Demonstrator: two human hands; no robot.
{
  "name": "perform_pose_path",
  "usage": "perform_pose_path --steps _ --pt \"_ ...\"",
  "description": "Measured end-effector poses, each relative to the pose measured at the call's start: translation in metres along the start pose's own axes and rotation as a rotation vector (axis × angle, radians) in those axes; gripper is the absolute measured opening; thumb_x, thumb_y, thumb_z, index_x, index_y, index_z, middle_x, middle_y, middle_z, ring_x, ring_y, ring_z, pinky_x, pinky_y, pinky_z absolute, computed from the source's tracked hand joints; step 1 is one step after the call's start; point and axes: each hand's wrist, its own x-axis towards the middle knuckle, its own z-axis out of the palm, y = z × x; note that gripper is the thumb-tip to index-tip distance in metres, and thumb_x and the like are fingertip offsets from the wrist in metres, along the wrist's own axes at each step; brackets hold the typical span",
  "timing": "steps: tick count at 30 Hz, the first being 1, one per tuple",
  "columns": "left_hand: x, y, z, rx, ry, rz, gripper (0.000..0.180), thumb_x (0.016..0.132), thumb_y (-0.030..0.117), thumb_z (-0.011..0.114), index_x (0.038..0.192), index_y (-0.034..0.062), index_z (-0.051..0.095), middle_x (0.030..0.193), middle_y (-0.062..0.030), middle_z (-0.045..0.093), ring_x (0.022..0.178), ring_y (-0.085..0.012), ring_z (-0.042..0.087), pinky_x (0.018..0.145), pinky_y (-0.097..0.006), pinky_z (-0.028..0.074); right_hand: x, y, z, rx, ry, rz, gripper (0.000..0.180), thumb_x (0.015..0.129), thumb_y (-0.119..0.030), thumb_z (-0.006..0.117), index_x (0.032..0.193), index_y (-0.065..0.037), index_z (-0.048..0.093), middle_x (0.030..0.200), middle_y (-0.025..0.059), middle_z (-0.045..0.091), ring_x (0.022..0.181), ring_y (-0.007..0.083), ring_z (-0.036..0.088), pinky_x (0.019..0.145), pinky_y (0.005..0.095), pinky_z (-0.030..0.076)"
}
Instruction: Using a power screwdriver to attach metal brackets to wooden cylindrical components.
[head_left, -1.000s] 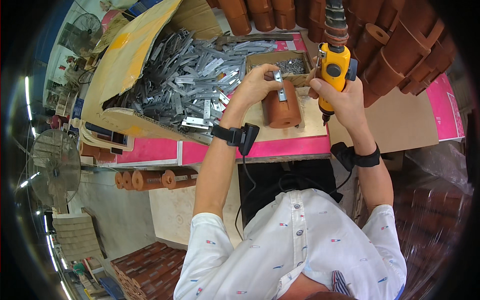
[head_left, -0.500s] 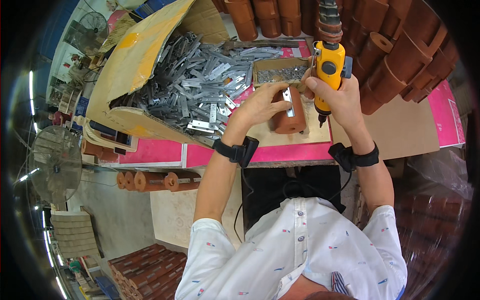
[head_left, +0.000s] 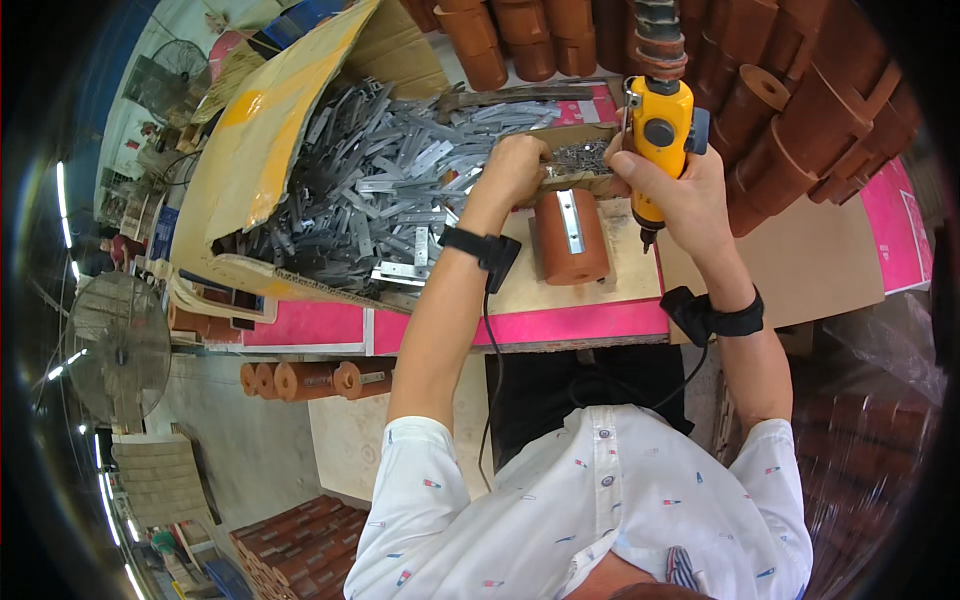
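My right hand (head_left: pixel 672 190) is wrapped round a yellow and black power screwdriver (head_left: pixel 660 135), its bit pointing down above the board. My left hand (head_left: pixel 517 168) dips into the left end of a small cardboard box of screws (head_left: pixel 585 156). Its fingers are curled together; their tips are hidden, so what they pinch does not show. Just in front of that box lies a reddish-brown cylinder (head_left: pixel 575 262), apart from both hands. A silver metal strip with holes (head_left: pixel 571 222) rests lengthwise along its top.
A big open carton (head_left: pixel 262 160) full of loose metal strips (head_left: pixel 400 165) stands at the left. More brown cylinders crowd the back and right (head_left: pixel 805 130) of the pink-edged table (head_left: pixel 540 326). Several lie at the lower left (head_left: pixel 305 380). A ribbed hose (head_left: pixel 658 40) rises from the screwdriver.
My left hand has let go of the cylinder and metal strip and moved up and left into the screw box. The screwdriver stays in my right hand, almost in place.
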Motion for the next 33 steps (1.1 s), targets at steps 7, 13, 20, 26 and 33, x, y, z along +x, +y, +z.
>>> perform_pose_path --steps 7,13,20,26,33 --pt "0.002 0.028 0.008 -0.952 -0.055 -0.250 0.019 0.088 0.016 0.058 0.100 0.0022 0.065 0.089 -0.0096 0.067 0.081 -0.0195 0.062 0.072 -0.033 0.049 -0.011 -0.038 -0.015 -0.381 0.022 0.265 0.043 0.070 -0.035 0.081 0.089 0.001 0.065 0.076 0.0171 0.067 0.067 0.0169 0.062 0.061 0.0366 0.052" --pt "0.012 -0.020 0.042 -0.297 -0.012 0.171 0.019 0.088 0.015 0.058 0.097 -0.0007 0.062 0.086 -0.0082 0.063 0.078 -0.0198 0.060 0.070 -0.032 0.048 -0.014 0.013 0.002 -0.164 0.089 -0.210 0.039 0.073 -0.020 0.075 0.100 0.001 0.056 0.084 0.0153 0.066 0.079 0.0244 0.066 0.074 0.0350 0.051" --pt "0.033 -0.015 0.036 -0.328 -0.001 0.211 0.019 0.088 0.015 0.058 0.096 -0.0016 0.062 0.085 -0.0075 0.062 0.077 -0.0187 0.059 0.069 -0.031 0.047 -0.019 -0.002 -0.003 -0.140 0.083 -0.231 0.037 0.075 -0.020 0.072 0.097 0.002 0.054 0.081 0.0141 0.064 0.074 0.0222 0.062 0.070 0.0355 0.049" --pt "0.026 -0.028 0.031 -0.423 0.052 0.171 0.019 0.088 0.015 0.058 0.095 -0.0024 0.061 0.084 -0.0069 0.061 0.076 -0.0178 0.058 0.068 -0.030 0.046 -0.019 -0.003 0.000 -0.169 0.089 -0.263 0.038 0.074 -0.020 0.073 0.098 0.003 0.053 0.078 0.0123 0.063 0.072 0.0206 0.061 0.068 0.0346 0.048" --pt "0.008 -0.012 0.004 -0.644 0.118 0.029 0.021 0.088 0.015 0.058 0.093 -0.0053 0.059 0.080 -0.0057 0.058 0.071 -0.0125 0.052 0.063 -0.025 0.043 -0.013 0.002 -0.001 -0.147 0.096 -0.233 0.039 0.075 -0.022 0.074 0.098 0.002 0.054 0.077 0.0127 0.063 0.069 0.0207 0.060 0.066 0.0347 0.048"
